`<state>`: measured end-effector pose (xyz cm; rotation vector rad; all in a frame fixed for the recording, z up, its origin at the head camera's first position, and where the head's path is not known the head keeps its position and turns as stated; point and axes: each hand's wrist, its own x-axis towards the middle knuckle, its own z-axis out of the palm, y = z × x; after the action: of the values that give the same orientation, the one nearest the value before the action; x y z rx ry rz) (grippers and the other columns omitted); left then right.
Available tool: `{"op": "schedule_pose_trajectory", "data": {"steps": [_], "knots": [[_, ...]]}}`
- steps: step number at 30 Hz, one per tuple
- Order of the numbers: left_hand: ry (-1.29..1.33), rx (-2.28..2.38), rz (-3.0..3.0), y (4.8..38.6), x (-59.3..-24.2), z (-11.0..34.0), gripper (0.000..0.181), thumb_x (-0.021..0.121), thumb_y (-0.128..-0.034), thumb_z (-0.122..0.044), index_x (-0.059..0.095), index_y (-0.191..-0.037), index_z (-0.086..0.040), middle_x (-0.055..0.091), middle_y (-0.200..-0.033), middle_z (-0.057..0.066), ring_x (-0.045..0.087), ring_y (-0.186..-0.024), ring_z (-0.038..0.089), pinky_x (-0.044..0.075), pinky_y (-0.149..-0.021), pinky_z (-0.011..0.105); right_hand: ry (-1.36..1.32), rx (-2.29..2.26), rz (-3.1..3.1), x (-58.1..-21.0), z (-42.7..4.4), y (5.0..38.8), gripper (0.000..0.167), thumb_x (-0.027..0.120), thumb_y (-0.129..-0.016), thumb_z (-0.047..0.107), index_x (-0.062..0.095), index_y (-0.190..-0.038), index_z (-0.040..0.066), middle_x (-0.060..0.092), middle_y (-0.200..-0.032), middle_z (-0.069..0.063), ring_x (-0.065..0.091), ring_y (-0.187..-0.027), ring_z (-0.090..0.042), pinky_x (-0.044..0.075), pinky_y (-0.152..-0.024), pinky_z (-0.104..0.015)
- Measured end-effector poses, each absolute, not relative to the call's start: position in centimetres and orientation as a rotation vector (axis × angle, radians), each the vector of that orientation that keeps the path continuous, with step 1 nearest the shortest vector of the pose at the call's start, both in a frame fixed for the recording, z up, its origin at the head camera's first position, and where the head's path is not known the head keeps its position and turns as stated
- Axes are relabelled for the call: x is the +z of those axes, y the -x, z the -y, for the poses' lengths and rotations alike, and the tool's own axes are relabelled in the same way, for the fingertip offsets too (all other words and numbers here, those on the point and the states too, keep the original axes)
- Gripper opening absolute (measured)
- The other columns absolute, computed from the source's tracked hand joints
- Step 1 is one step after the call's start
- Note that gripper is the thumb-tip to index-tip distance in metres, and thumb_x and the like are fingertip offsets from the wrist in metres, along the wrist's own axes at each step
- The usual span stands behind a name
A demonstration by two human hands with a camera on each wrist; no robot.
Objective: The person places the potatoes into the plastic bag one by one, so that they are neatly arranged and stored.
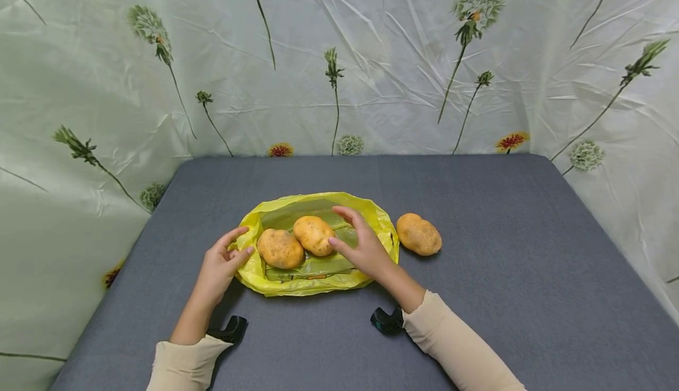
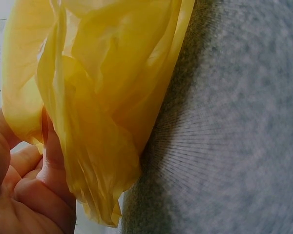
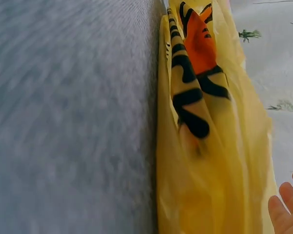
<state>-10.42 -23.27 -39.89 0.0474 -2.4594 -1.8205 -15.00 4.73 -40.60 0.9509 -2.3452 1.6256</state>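
Note:
A yellow plastic bag (image 1: 313,288) lies on the table with its mouth spread wide. Inside it two potatoes, a left one (image 1: 280,249) and a right one (image 1: 313,235), rest side by side. My left hand (image 1: 216,270) grips the bag's left rim; in the left wrist view the yellow plastic (image 2: 102,97) passes between its fingers. Over the bag's right side hovers my right hand (image 1: 368,252), thumb and fingers apart, the thumb tip close to the right potato. It holds nothing that I can see. Outside, just right of the bag, sits a third potato (image 1: 419,235).
The table has a grey cloth top (image 1: 520,249). Behind and beside it hangs a pale curtain (image 1: 392,84) with printed flowers. Black and orange print (image 3: 200,48) marks the bag's side in the right wrist view. Each wrist wears a black strap mount (image 1: 388,320).

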Motion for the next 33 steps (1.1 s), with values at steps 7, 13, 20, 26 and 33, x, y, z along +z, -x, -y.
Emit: {"op": "schedule_pose_trajectory", "data": {"steps": [7,13,20,26,33], "knots": [[-0.065,-1.819,2.467,10.6,-40.3,23.5,0.046,0.059,-0.0861,-0.003,0.041,-0.128,0.003,0.035,-0.062,0.002,0.035,-0.052,0.006,0.033,-0.044,0.019,-0.937,1.532,2.308,-41.4,-6.6,15.3,0.058,0.064,-0.083,0.015,0.035,-0.134,0.008,0.039,-0.133,-0.007,0.034,-0.123,-0.020,0.027,-0.099,-0.040],[-0.074,-1.831,2.462,10.7,-40.6,23.7,0.046,0.059,-0.0859,-0.002,0.042,-0.128,0.002,0.035,-0.061,0.003,0.035,-0.051,0.006,0.033,-0.043,0.019,-0.909,1.472,2.290,-41.4,-8.4,15.1,0.060,0.065,-0.083,0.021,0.035,-0.134,0.009,0.039,-0.132,-0.009,0.033,-0.124,-0.023,0.026,-0.098,-0.044],[-0.069,-1.838,2.459,10.6,-40.3,23.5,0.046,0.059,-0.0861,-0.002,0.041,-0.128,0.003,0.036,-0.062,0.003,0.036,-0.051,0.006,0.034,-0.043,0.019,-0.887,1.423,2.280,-41.2,-10.1,15.0,0.062,0.067,-0.080,0.010,0.035,-0.133,0.006,0.038,-0.133,-0.012,0.033,-0.123,-0.026,0.025,-0.099,-0.043],[-0.057,-1.812,2.469,10.4,-39.8,23.2,0.045,0.058,-0.0864,-0.001,0.041,-0.128,0.005,0.036,-0.062,0.002,0.035,-0.051,0.006,0.033,-0.043,0.019,-0.881,1.389,2.287,-41.4,-11.5,14.9,0.065,0.065,-0.080,0.006,0.033,-0.136,0.010,0.036,-0.135,-0.008,0.031,-0.125,-0.025,0.025,-0.098,-0.049],[-0.054,-1.811,2.455,10.9,-41.2,23.9,0.046,0.059,-0.0856,-0.003,0.042,-0.128,0.003,0.035,-0.061,0.002,0.035,-0.051,0.006,0.032,-0.042,0.019,-0.825,1.315,2.323,-41.8,-13.4,14.6,0.063,0.066,-0.082,0.015,0.033,-0.136,0.010,0.036,-0.136,-0.008,0.031,-0.125,-0.024,0.025,-0.098,-0.047]]}}
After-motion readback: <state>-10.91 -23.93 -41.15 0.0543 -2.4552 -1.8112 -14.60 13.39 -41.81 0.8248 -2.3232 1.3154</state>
